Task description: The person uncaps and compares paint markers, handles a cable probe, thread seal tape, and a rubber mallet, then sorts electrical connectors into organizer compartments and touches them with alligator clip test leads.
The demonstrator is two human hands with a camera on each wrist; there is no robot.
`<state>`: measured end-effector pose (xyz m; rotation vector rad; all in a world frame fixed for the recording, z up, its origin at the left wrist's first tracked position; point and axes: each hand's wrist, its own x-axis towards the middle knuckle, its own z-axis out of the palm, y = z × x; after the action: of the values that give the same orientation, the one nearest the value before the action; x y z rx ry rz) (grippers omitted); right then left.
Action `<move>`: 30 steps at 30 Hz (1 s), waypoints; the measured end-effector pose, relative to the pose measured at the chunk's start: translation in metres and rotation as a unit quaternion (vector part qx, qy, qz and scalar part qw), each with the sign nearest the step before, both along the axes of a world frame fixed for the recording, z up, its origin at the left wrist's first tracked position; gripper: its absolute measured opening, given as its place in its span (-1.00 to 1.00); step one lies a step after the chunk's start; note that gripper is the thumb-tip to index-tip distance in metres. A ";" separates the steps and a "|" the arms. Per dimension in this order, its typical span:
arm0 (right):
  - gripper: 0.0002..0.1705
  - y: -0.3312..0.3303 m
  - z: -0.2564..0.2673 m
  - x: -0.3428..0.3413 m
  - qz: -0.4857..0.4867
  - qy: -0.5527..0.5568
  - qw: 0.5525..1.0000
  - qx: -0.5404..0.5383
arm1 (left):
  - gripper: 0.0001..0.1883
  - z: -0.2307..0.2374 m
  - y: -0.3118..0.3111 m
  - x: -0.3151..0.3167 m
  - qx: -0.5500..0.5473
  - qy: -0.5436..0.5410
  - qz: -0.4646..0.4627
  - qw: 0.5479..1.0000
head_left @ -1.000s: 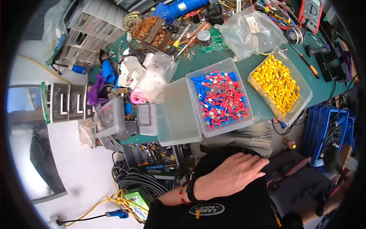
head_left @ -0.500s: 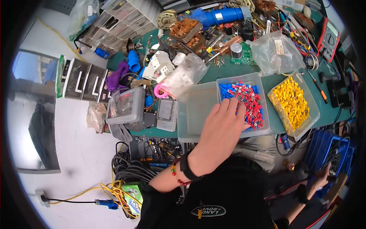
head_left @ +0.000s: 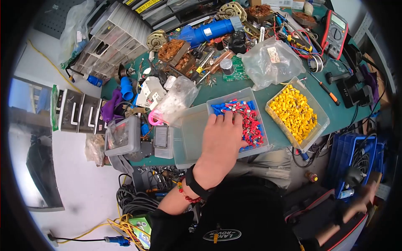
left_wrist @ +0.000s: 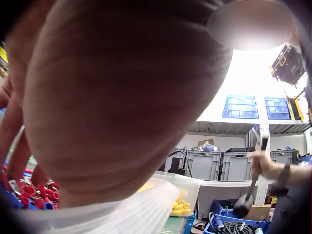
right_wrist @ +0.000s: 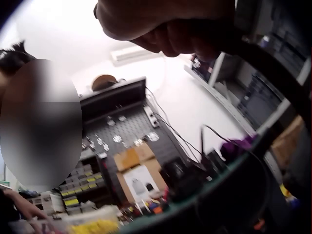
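My left hand reaches over a clear plastic box of red and blue crimp terminals. Its fingers rest on the terminals, extended downward in the left wrist view, where the palm covers much of the picture. The box's lid lies folded out on the left. Off to the right, low beside the bench, my right hand grips the handle of a black-headed mallet, head down. Curled fingers around the dark handle show at the top of the right wrist view.
A second clear box holds yellow terminals. Behind lie a plastic bag, a multimeter, a screwdriver and piled parts. Blue crates with cables stand at right; coiled black cable lies below the bench.
My left hand has moved from before my chest onto the red and blue terminals and stays there. The right hand has shifted at the right edge, and the head view has swung slightly.
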<state>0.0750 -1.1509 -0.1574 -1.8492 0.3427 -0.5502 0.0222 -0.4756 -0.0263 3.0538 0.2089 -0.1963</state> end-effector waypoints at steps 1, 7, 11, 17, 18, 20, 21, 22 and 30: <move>-0.69 0.071 -0.041 0.019 -0.002 -0.114 0.979 -0.169 | -0.36 -0.001 0.001 -0.001 -0.003 0.000 -0.002 1.000; -0.56 0.197 -0.141 0.031 -0.097 -0.045 0.990 0.090 | -0.35 -0.001 0.006 -0.003 -0.018 -0.031 -0.016 0.999; -0.51 0.172 -0.084 0.030 -0.045 0.007 0.961 0.274 | -0.25 -0.007 0.007 0.002 -0.033 -0.042 -0.015 0.998; -0.57 0.226 0.157 -0.010 -0.029 -0.209 0.974 0.089 | -0.14 0.001 0.009 0.008 -0.081 -0.011 -0.044 0.996; -0.56 0.238 0.169 -0.010 -0.097 -0.247 0.963 0.044 | -0.14 0.002 0.009 0.008 -0.092 0.003 -0.035 0.995; -0.58 0.208 0.132 -0.012 0.041 -0.214 0.976 -0.018 | -0.17 0.000 0.008 0.010 -0.108 0.000 -0.050 0.993; -0.55 0.201 0.101 -0.006 0.037 -0.196 0.980 0.012 | -0.19 -0.002 0.009 0.010 -0.114 0.007 -0.061 0.992; -0.52 0.206 0.066 0.004 0.034 -0.176 0.983 0.044 | -0.22 -0.004 0.011 0.009 -0.118 0.017 -0.069 0.990; -0.51 0.211 -0.076 0.044 -0.075 0.005 0.980 0.185 | -0.64 -0.016 0.028 0.007 -0.240 0.051 -0.075 0.966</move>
<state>0.1187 -0.9399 -0.2338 -1.4739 0.5567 -0.5397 0.0293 -0.4472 -0.0421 2.5765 -0.0591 -0.3564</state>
